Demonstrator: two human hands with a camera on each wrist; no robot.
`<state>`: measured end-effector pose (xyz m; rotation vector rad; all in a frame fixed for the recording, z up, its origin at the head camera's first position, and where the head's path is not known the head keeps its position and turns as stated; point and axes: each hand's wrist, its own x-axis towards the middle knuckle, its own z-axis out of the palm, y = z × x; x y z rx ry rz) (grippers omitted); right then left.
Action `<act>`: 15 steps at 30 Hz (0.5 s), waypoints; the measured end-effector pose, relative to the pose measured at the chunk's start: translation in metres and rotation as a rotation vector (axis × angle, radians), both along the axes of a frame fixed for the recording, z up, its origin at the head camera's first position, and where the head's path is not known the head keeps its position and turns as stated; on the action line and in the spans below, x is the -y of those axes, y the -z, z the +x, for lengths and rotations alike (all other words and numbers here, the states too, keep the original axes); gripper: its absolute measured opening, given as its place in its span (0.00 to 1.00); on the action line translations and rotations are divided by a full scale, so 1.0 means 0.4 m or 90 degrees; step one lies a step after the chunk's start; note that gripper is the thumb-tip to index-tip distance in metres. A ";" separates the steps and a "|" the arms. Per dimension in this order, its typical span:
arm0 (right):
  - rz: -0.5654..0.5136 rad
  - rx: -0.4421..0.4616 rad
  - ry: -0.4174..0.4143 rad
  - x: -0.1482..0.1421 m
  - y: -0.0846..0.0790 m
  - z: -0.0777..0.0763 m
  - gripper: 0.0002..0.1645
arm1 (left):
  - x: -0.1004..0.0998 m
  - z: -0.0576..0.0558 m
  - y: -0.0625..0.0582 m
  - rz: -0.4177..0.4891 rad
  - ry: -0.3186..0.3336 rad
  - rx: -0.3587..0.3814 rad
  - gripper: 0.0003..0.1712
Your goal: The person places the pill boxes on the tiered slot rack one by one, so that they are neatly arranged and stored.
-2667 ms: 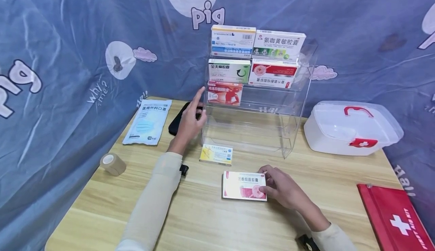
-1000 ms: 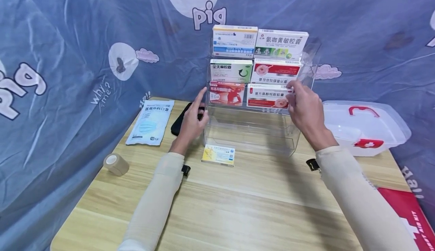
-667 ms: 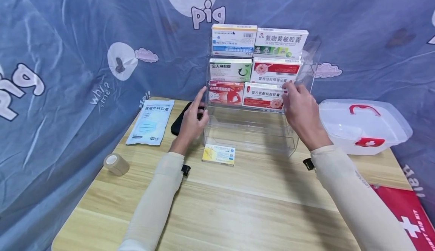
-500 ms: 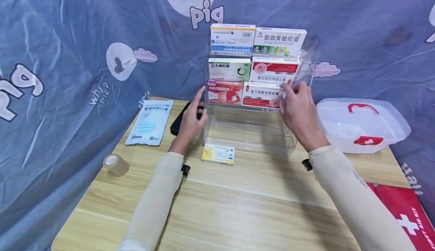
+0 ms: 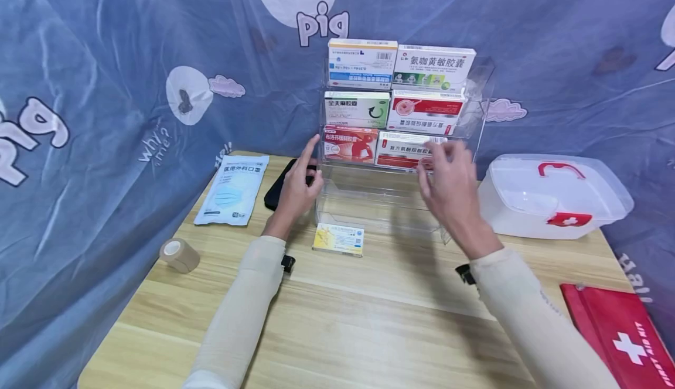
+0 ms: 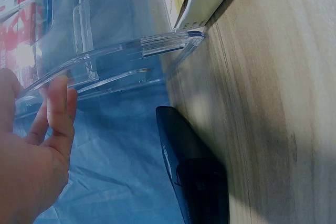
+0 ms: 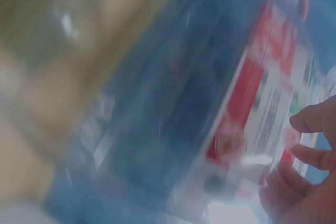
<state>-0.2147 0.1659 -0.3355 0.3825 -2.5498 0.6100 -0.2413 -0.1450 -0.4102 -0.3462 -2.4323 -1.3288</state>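
A clear acrylic display rack [image 5: 385,181] stands on the table with medicine boxes in three tiers. My left hand [image 5: 297,184] is at its left side, index finger straight against the panel. The left wrist view shows that hand's fingers [image 6: 59,106] right at the clear edge. A red-and-white medicine box [image 5: 403,150] leans in the third tier, right of a red medicine box [image 5: 350,144]. My right hand [image 5: 450,184] is in front of that box's right end, fingers spread and apart from it, covering its lower right corner. The right wrist view is blurred.
A yellow-and-white medicine box [image 5: 338,239] lies before the rack. To the left are a mask packet [image 5: 232,190], a tan bandage roll [image 5: 180,255] and a black object [image 5: 276,190]. A white first-aid box [image 5: 554,195] and a red first-aid pouch [image 5: 617,330] are at the right.
The right hand has lifted the red-and-white medicine box from the table into the rack's third tier, slid it left beside the red box, and let go. The left hand has stayed at the rack.
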 end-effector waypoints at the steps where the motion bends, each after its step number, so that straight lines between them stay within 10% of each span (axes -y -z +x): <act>1: 0.002 0.020 -0.017 0.014 0.011 0.017 0.22 | 0.001 0.000 -0.001 -0.001 -0.001 0.000 0.50; 6: 0.029 0.193 -0.109 0.098 0.106 0.091 0.09 | 0.005 -0.004 -0.003 -0.003 0.004 -0.001 0.50; 15: 0.132 0.454 -0.097 0.199 0.238 0.122 0.31 | 0.005 -0.001 0.000 0.000 0.007 -0.001 0.49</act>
